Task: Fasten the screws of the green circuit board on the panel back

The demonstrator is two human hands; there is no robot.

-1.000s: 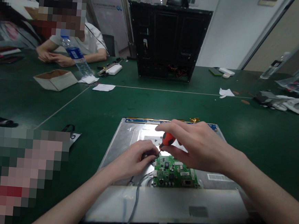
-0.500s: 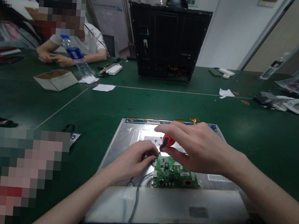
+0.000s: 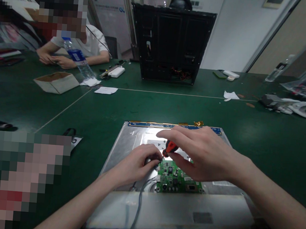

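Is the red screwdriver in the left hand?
No, the right hand grips the screwdriver, while the left hand is by a corner of the green board.

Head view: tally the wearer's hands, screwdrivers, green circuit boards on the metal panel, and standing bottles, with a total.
Left hand and right hand: 2
Screwdriver: 1
Green circuit board on the metal panel: 1
Blue-labelled bottle and dark-labelled bottle, standing: 2
Total: 6

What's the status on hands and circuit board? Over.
Right hand gripping red screwdriver. Left hand at far left corner of green circuit board. Board on metal panel. Possible obstruction: left hand, close to screwdriver.
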